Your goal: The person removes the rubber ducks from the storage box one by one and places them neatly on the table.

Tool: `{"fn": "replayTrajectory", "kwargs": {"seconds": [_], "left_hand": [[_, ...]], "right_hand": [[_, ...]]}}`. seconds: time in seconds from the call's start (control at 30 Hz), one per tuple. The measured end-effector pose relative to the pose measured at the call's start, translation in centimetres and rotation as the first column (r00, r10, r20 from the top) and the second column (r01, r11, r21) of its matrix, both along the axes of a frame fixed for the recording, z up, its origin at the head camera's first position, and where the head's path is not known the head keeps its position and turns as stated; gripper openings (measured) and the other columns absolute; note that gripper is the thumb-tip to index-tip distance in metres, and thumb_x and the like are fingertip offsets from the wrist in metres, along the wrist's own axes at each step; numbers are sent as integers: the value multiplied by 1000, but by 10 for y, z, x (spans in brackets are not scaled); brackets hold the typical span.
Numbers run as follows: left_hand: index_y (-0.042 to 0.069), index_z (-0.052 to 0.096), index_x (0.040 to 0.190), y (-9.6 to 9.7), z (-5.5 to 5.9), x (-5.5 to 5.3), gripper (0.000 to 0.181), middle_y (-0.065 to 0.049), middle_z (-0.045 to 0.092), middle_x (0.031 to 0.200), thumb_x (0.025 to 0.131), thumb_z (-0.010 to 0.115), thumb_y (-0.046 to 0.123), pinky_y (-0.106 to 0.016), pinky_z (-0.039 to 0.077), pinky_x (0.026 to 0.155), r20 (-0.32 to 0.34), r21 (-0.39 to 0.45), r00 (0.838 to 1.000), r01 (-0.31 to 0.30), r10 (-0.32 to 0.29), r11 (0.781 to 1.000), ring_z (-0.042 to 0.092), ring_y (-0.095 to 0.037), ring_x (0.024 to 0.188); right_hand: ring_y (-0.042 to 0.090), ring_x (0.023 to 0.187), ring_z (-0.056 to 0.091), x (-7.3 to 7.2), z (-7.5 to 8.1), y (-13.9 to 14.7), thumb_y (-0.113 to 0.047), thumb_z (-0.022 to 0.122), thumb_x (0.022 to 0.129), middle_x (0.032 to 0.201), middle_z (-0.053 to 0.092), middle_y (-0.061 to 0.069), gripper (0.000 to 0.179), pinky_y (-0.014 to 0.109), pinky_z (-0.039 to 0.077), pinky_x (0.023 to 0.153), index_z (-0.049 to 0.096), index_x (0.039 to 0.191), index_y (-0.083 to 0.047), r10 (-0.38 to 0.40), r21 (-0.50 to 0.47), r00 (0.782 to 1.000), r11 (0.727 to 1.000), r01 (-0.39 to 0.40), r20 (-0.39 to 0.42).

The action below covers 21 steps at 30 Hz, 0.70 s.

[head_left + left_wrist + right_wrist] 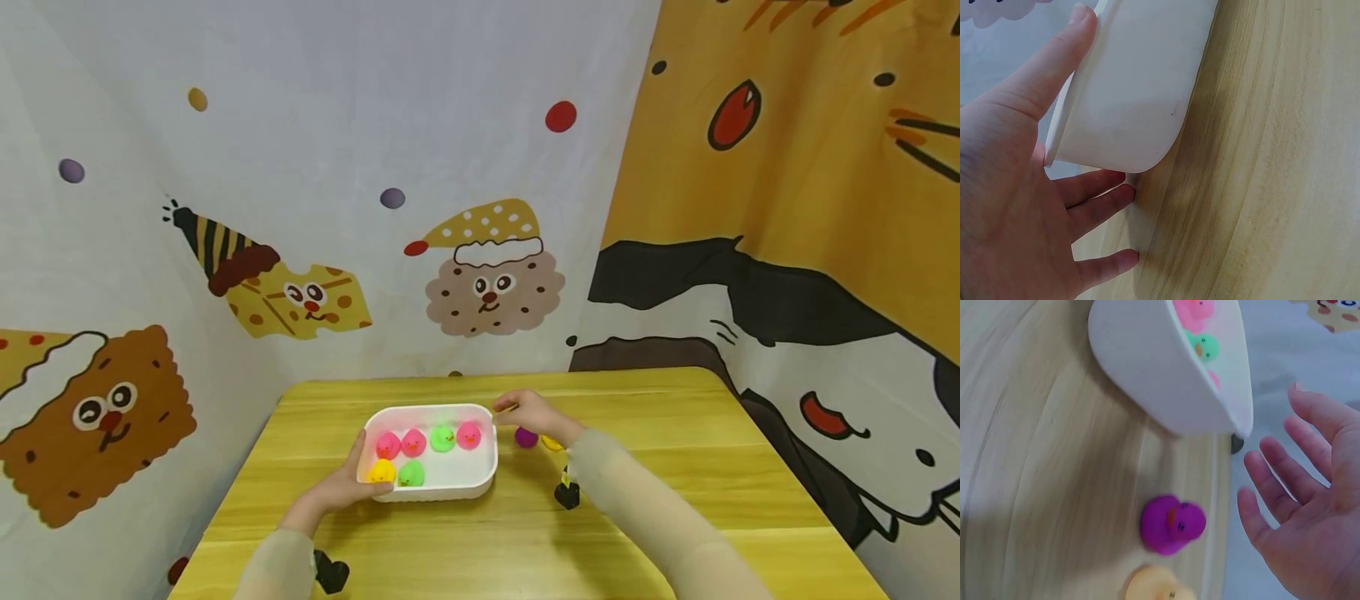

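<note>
A white plastic tub [457,492] stands on the table with several small rubber ducks inside, among them a pink duck [468,435], a green duck [412,474] and a yellow duck [382,472]. At its left front corner my left hand [347,482] holds the tub, the thumb along the front rim and fingers about the left end. My right hand [528,410] hovers by the right end of the tub, fingers loosely extended, nothing in them. Below it on the table are a purple duck [1172,525] and another yellow duck [1159,586], partly hidden by the right arm in the head view.
The wooden table [480,558] has rounded far corners. Behind it hangs a printed cloth [480,108] with cartoon figures. Small black devices [567,493] show beside both wrists.
</note>
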State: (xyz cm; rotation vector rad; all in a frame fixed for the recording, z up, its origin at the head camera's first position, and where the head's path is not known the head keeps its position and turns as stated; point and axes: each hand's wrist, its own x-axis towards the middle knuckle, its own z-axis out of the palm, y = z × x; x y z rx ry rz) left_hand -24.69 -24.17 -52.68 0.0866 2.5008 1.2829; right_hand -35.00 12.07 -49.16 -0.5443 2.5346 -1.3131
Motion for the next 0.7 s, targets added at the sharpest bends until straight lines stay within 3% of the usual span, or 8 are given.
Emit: {"fn": "replayTrajectory", "kwargs": {"seconds": [0.17,0.43,0.7], "left_hand": [[7,-14,153,2,0,2,120,-29,-5,157,81,77,39,-69,18,107,-1,3,1000,0,0,1000,20,-53,136],[6,-14,153,2,-1,2,120,-31,-3,156,81,77,37,-69,19,106,-9,9,1000,0,0,1000,22,-53,134],[6,-14,153,2,2,3,121,-31,-3,156,81,78,37,-69,20,106,-16,6,1000,0,0,1000,23,-54,134]], "right_hand": [[23,104,61,-1,0,-18,-19,74,86,114,67,7,33,39,50,91,69,115,-6,43,39,999,998,-44,8],[30,110,60,-2,-2,-35,-13,74,85,114,68,8,32,44,49,94,69,115,-2,81,30,997,996,-81,-16],[30,113,58,3,-7,-45,-5,75,82,114,68,10,31,48,43,100,69,112,-2,162,96,986,983,-157,-40]]}}
